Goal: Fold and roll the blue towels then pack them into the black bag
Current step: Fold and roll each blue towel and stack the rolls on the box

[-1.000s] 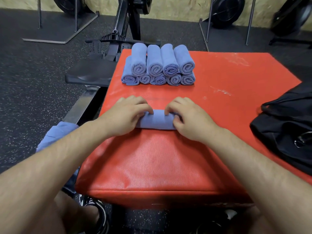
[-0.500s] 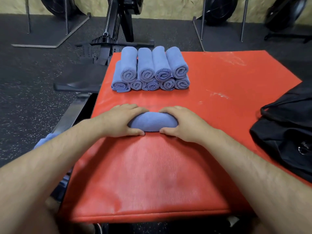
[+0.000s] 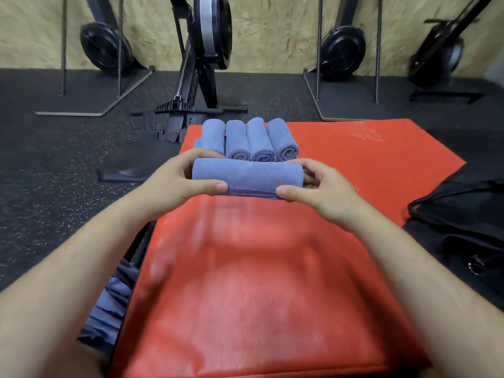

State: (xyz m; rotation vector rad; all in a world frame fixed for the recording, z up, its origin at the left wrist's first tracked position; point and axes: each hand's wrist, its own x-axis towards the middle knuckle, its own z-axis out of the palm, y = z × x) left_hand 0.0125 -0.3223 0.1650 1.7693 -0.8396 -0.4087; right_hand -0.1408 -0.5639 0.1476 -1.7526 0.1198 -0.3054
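The left hand (image 3: 177,181) and right hand (image 3: 319,189) each grip one end of a rolled blue towel (image 3: 248,174), thumbs on the near side and fingers curled behind it, its stitched hem facing down. It is held crosswise above the red worktop (image 3: 259,282), just in front of the stack of rolled towels (image 3: 259,140). The black bag (image 3: 463,214) lies at the right edge. More blue cloth (image 3: 109,304) hangs at the lower left. The lettering on the rowing machine (image 3: 201,50) is unreadable.
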